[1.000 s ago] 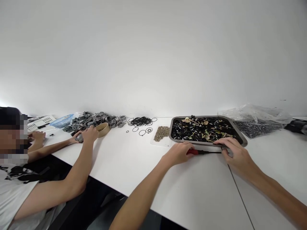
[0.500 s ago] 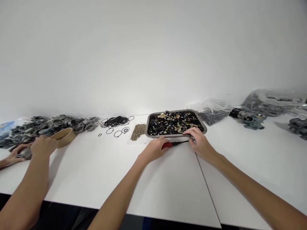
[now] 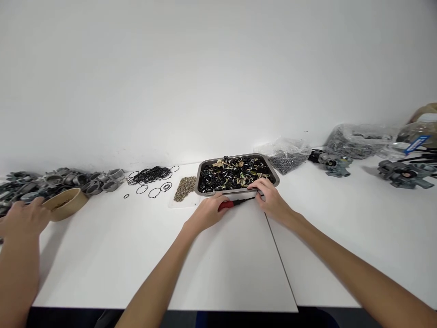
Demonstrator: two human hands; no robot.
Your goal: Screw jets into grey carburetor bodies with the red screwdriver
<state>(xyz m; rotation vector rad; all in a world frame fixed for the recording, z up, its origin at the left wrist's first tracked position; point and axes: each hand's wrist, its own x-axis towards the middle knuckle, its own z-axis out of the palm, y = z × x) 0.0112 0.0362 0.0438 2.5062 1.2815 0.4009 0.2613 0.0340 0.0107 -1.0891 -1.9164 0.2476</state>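
Note:
My left hand [image 3: 209, 212] is closed around the red handle of a screwdriver [image 3: 226, 205], which lies along the front edge of a metal tray [image 3: 201, 192]. The dark shaft points right, toward my right hand [image 3: 268, 196]. Curled fingers of my right hand rest at the tray's front right rim, near the shaft's tip; whatever is pinched there is too small to make out. Black and brass-coloured small parts [image 3: 235, 175] fill the tray. Left of it, small brass pieces [image 3: 185, 188] lie on a clear sheet.
Black rings [image 3: 150, 175], a tan bowl [image 3: 66, 205] and grey metal castings [image 3: 54, 180] are on the left, beside another person's hand [image 3: 25, 218]. Plastic bags of parts [image 3: 285, 159], metal assemblies [image 3: 332, 164] and a clear jar [image 3: 418, 132] stand right.
The view has turned right, so the tray and table items appear further left and the jar has come into view. Both my hands keep about the same place at the tray.

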